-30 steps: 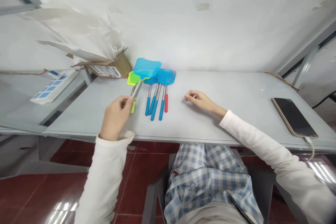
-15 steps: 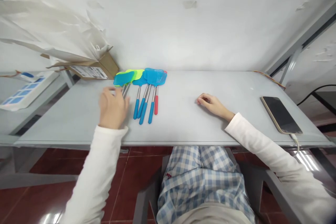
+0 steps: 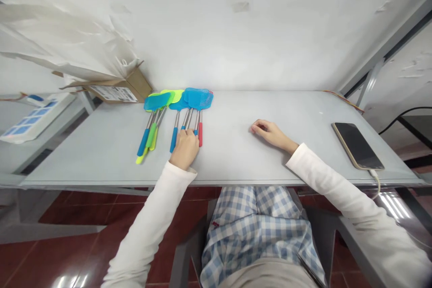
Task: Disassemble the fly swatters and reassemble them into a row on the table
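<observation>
While our left hand [image 3: 184,147] lies over blue-handled swatters [image 3: 195,98] on the table [image 3: 227,153], we cannot tell whether it grips any; we seem to be taking hold, so the next move calls for a firm pinch. Our right hand [image 3: 271,134], curled loosely, rests well apart, its palm hidden.

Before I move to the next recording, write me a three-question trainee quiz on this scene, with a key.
1. Multiple choice: what colour is the handle at the right end of the flat-headed, metal-stemmed swatters? A) yellow B) red C) green
2. True or false: the black-screened, gold-edged phone has a white cable plugged in.
3. Fill the gap: the person's bare ____ hand is over some of the blue handles.

Key: 1 B; 2 true; 3 left.
</observation>
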### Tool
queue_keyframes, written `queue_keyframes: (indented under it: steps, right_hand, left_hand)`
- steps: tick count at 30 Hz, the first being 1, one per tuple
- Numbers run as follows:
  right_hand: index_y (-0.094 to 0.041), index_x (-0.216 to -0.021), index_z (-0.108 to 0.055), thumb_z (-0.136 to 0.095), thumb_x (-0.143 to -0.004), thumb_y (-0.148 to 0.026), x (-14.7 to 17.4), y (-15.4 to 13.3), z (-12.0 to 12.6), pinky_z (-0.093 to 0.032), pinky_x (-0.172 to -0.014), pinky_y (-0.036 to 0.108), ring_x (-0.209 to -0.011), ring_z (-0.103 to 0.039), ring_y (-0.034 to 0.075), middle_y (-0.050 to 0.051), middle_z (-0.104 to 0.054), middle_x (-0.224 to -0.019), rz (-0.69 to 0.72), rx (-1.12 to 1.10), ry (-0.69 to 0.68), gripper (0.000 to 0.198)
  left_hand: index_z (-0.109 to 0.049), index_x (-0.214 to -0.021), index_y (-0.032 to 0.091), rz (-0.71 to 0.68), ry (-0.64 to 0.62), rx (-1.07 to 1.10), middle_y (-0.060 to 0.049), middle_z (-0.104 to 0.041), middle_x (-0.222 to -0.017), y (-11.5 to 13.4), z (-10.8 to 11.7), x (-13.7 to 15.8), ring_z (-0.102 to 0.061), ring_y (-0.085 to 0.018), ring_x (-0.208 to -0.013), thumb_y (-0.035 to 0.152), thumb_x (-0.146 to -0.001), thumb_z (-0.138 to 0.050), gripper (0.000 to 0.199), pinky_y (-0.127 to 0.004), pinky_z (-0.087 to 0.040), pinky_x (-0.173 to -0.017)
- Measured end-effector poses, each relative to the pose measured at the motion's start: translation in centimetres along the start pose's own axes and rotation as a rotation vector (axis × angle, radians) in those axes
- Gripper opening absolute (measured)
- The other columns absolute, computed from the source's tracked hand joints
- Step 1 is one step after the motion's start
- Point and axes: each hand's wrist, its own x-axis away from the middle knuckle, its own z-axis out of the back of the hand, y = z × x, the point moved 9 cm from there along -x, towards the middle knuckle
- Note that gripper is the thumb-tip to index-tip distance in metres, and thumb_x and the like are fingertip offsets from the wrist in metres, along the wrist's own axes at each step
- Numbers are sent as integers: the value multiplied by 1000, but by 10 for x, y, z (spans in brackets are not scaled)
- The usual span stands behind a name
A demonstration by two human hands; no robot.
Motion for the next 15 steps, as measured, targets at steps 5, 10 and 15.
queue_keyframes:
  steps: [5, 10, 15]
  right_hand:
    - [-20, -85, -67, -50, -92, -45, -1, 4, 0, -46, -80, 36, -79, -61, 20, 6, -70, -86, -10, -17, -5, 32]
    - [-18, -85, -68, -51, -92, -44, 0, 2, -1, -47, -85, 37, -85, -63, 21, 8, -72, -90, -13, -24, -9, 31]
    - [-21, -101, -72, -57, -91, -44, 9, -21, 3, -46, -95, 41, -107, -63, 24, 9, -71, -113, 20, -96, -90, 29]
  left_hand:
    - [-60, -98, 7, 107, -21, 117, -23, -64, -100, -8, -4, -3, -60, -35, -109, 19, -86, -41, 25, -48, -48, -100]
    - [-51, -92, 16, 224, 21, 329, -16, -62, -96, -11, 10, 0, -60, -31, -107, 22, -83, -44, 12, -44, -48, -97]
    - [-44, -103, 21, 79, 15, 704, -6, -59, -94, 41, 43, 17, -58, -18, -79, 27, -89, -43, 15, -31, -47, -78]
